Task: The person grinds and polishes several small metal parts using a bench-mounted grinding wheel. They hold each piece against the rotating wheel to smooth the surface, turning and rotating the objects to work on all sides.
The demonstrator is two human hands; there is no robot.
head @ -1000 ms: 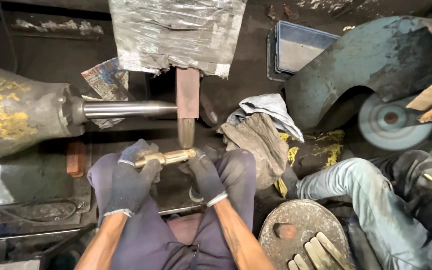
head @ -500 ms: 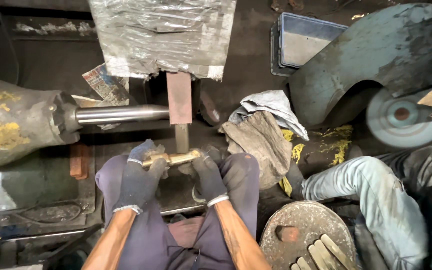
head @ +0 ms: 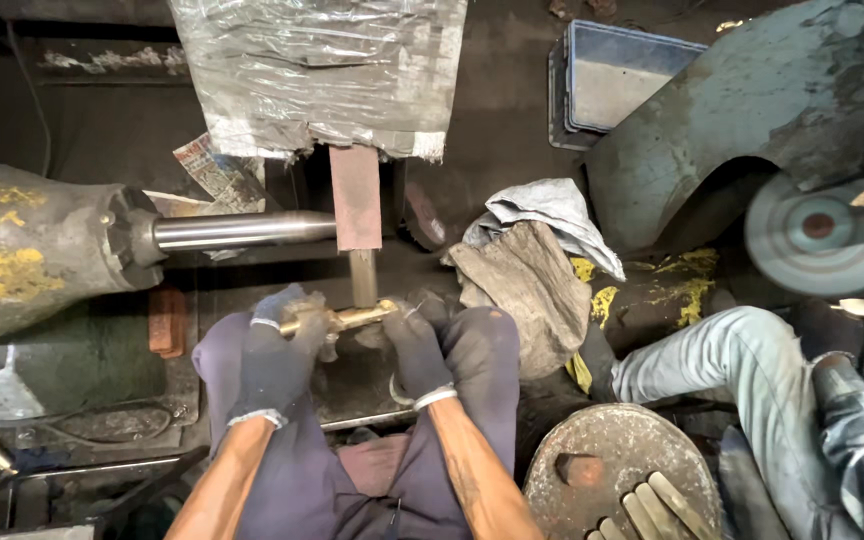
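Head view, read from left to right. A large grey motor housing (head: 27, 245) with flaking yellow paint fills the left edge; a polished steel shaft (head: 242, 230) projects from it toward the right and meets a reddish-brown abrasive belt (head: 356, 197), which hangs down from under a crinkled plastic-sheet cover (head: 317, 70). A small red-brown block (head: 167, 322) lies on the floor below the housing, and a scrap of printed paper (head: 210, 165) shows behind the shaft.

Left hand (head: 280, 355), in a dark knit glove, is wrapped around the left end of a brass fitting (head: 337, 319); its fingers are curled and clamped on the part. The fitting lies roughly level, directly under the lower end of the belt and touching it or just short of it; contact cannot be confirmed. Right hand (head: 414, 345), also gloved, grips the right end of the fitting with fingers closed on it. Both hands rest above the person's knees, which are covered in dark purple cloth.

Right of the hands, a pile of grey and brown rags (head: 532, 270) lies on the floor. Behind it stands a blue tray (head: 617, 85). A blue-green guard (head: 752, 110) curves over a round grinding wheel (head: 817, 235) at far right. Below, another person's leg in blue jeans (head: 722, 365) crosses the floor, beside a round metal disc (head: 622, 470) bearing several flat strips.
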